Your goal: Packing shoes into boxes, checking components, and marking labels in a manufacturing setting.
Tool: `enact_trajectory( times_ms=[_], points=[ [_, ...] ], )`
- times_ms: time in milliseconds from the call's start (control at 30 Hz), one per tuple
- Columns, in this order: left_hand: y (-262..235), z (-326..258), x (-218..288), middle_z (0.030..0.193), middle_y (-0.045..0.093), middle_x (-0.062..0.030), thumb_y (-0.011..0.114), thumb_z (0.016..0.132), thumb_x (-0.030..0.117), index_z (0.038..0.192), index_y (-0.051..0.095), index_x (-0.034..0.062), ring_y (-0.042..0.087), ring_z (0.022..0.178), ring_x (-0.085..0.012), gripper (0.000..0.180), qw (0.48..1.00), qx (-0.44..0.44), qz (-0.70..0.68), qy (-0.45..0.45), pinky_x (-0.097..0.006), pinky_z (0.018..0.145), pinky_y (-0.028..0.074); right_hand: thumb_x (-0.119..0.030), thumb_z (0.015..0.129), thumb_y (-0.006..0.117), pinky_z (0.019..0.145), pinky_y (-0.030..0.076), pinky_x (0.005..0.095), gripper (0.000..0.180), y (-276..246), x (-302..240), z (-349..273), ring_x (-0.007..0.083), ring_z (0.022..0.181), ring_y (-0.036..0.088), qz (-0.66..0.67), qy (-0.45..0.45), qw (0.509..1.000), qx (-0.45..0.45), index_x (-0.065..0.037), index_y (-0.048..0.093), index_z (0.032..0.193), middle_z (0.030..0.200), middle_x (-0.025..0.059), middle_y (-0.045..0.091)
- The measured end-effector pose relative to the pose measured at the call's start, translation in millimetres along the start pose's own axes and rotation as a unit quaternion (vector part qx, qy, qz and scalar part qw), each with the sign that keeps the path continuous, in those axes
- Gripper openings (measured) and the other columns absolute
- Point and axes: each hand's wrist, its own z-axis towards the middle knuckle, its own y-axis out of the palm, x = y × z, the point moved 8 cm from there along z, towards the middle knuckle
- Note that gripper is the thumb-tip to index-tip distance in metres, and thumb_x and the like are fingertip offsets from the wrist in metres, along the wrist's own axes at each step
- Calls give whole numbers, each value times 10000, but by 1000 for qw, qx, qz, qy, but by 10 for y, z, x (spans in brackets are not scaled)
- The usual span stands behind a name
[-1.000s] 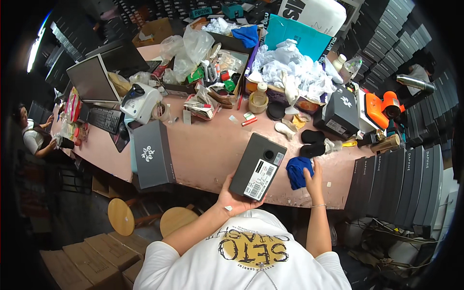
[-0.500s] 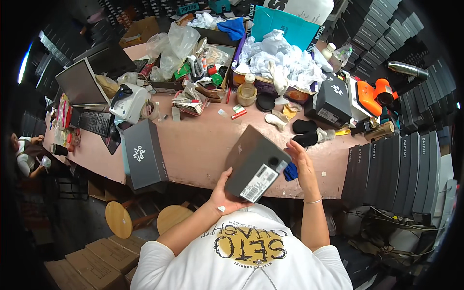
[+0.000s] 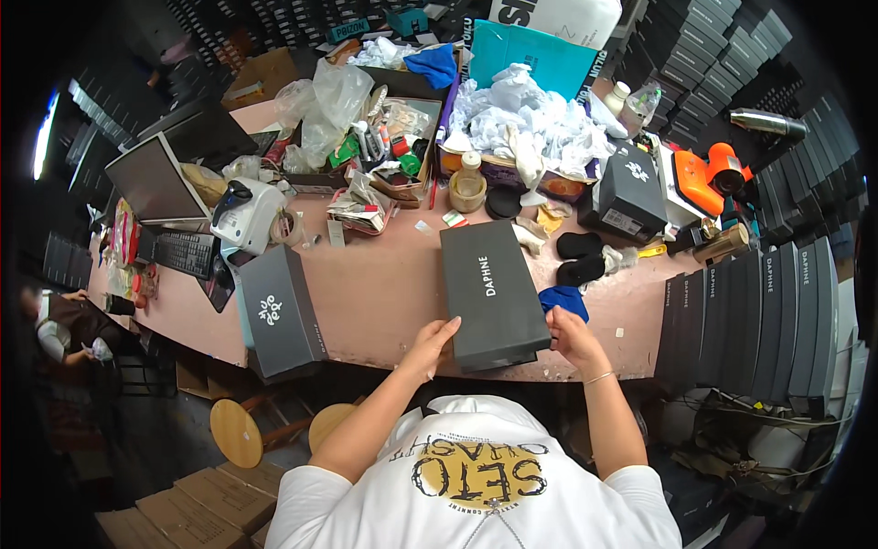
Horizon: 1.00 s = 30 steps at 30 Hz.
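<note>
A dark grey shoe box [image 3: 494,293] with white lettering on its lid lies at the table's near edge in front of me. My left hand [image 3: 433,349] grips its left side near the front corner, the fingers partly hidden by the box. Over at the right edge, my right hand [image 3: 578,342] is curled with its fingertips against the box. A darker strip of the box's lower part shows under the lid's front right edge. Just beyond my right hand lies a blue cloth [image 3: 564,302]. Two black pads [image 3: 580,259] sit behind that cloth.
Another grey shoe box [image 3: 279,311] stands at the left. A carton of crumpled white paper [image 3: 526,119], a jar [image 3: 467,188] and an orange device [image 3: 709,174] are at the back. Stacked shoe boxes [image 3: 754,329] line the right side. Stools [image 3: 236,432] stand below left.
The shoe box has turned from its labelled end facing me to lying lid up on the table. My right hand has come down from above it to its right edge.
</note>
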Motion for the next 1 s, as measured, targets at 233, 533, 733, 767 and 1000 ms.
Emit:
enact_trajectory(
  times_ms=[233,533,733,767,1000],
  points=[
    [-882,-289,595,1464,322,-214,546,885,568,1450,258,-16,346,1346,-293,862,973,-3,169,154,-369,1110,248,-202,773,746,732,484,352,359,1761,402,-283,266,828,578,-439,-325,822,-158,-42,538,1017,912,120,585],
    [-1399,-658,776,1327,434,-278,667,791,57,1440,228,0,462,1200,-414,785,745,319,530,249,-437,1016,378,-174,768,690,889,462,448,603,736,38,780,426,1074,534,-636,-266,715,116,11,435,1283,1219,270,495],
    [-296,-461,733,1246,536,-215,678,817,163,1232,531,-14,511,1166,-372,475,795,128,493,328,-412,990,414,-104,719,635,818,504,453,518,442,75,1353,428,940,610,-680,-155,710,100,40,520,1203,1017,264,616],
    [-203,-430,702,1244,539,-209,678,821,162,1220,542,-12,517,1165,-364,456,809,120,476,323,-406,983,420,-80,715,616,812,507,454,480,260,33,1357,428,914,620,-670,-153,720,97,44,548,1174,971,260,639],
    [666,-167,-272,1327,469,-157,645,866,452,1364,383,11,461,1218,-247,715,993,-68,-94,-26,-347,994,409,30,694,524,760,498,306,478,340,-605,-24,229,799,661,-415,-242,873,84,27,592,1167,902,209,671]
  ],
)
